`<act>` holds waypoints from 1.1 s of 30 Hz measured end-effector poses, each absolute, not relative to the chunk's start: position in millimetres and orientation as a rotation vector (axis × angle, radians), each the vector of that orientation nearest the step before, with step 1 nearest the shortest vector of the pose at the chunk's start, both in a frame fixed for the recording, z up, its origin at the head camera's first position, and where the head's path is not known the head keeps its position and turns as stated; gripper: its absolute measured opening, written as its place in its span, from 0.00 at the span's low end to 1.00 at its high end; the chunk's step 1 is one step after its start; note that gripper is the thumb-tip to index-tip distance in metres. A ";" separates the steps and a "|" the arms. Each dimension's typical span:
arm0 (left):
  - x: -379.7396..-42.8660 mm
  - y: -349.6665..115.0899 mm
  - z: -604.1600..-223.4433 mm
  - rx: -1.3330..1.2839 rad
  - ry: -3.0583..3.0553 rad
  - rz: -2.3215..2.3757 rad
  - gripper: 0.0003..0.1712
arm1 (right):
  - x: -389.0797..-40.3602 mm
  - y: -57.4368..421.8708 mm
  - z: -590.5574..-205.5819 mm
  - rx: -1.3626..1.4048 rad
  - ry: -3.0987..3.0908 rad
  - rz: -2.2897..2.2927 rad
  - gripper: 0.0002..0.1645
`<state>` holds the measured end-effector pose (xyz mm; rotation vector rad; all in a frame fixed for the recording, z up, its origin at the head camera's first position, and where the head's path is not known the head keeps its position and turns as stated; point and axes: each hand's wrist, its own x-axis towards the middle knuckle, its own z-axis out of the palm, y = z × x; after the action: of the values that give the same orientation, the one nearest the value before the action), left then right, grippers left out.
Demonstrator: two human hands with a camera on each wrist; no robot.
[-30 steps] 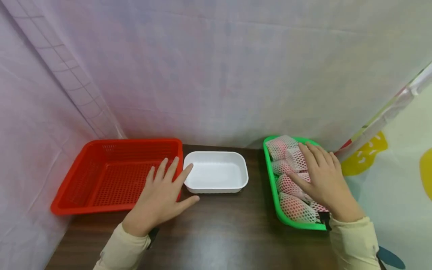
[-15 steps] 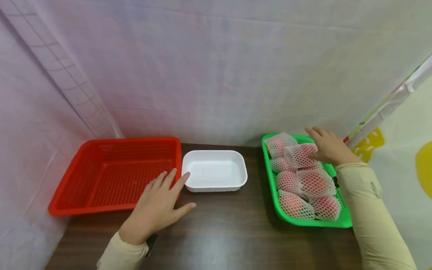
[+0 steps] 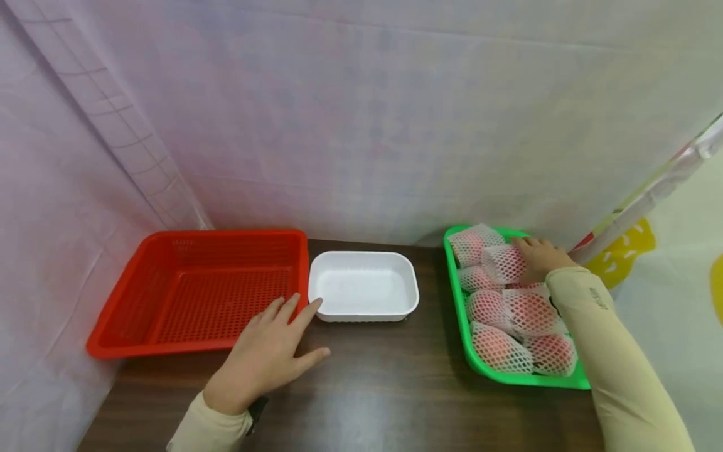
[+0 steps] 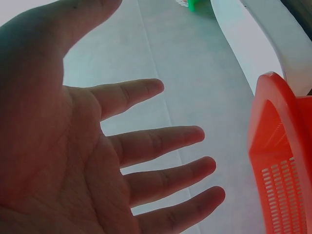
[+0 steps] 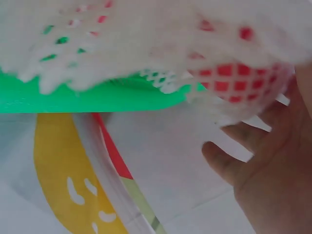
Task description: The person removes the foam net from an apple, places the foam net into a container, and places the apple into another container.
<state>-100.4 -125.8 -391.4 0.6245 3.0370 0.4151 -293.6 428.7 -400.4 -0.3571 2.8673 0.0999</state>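
sleeves [image 3: 610, 351]: pale cream, reaching down to both wrists.
table [image 3: 367, 389]: dark brown, wood-grained, with a pale sheen in the middle foreground.
left hand [image 3: 262, 351]: open, with fingers straight and fanned, thumb out to the side; hovers or rests just in front of the near right corner of the red basket, contact hard to tell.
red basket [image 3: 203, 348]: wide, slatted, at the left, with a grid floor showing.
white tray [image 3: 364, 312]: shallow, rounded at the corners, just beside the red basket.
green basket [image 3: 463, 323]: at the right, apart from the white tray, filled with fruits [image 3: 499, 348] in white nets, pink-red through the mesh.
right hand [image 3: 539, 254]: in the far right part of the green basket, touching a netted fruit [image 3: 504, 262]; fingers around its outer side, thumb hidden; cannot tell whether gripping or merely resting.
backdrop [image 3: 373, 125]: pale, lightly creased cloth behind everything, with a yellow print [image 3: 638, 248] at the right.
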 end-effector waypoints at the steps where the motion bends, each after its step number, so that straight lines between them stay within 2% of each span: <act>1: -100.3 -125.2 -392.0 0.625 3.033 0.413 0.47 | -293.9 431.4 -403.7 -0.360 2.880 0.110 0.70; 6: -100.2 -123.1 -393.5 0.633 3.030 0.407 0.47 | -288.2 434.0 -403.8 -0.381 2.963 0.156 0.68; 14: -102.0 -122.8 -390.9 0.662 3.023 0.397 0.47 | -267.7 414.4 -370.3 -0.470 3.085 0.253 0.59; 23: -106.6 -118.3 -388.5 0.697 3.009 0.362 0.44 | -206.8 337.1 -328.0 -0.879 3.343 0.345 0.54; 28: -107.6 -114.7 -387.1 0.699 2.983 0.362 0.43 | -172.5 292.6 -334.4 -1.169 3.430 0.353 0.50; 33: -103.6 -113.2 -390.5 0.714 2.981 0.360 0.40 | -137.6 250.4 -359.6 -1.237 3.410 0.228 0.51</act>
<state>-103.6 -113.2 -390.5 0.7138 2.9814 0.3595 -137.6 250.4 -359.6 -1.2372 3.4102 0.2284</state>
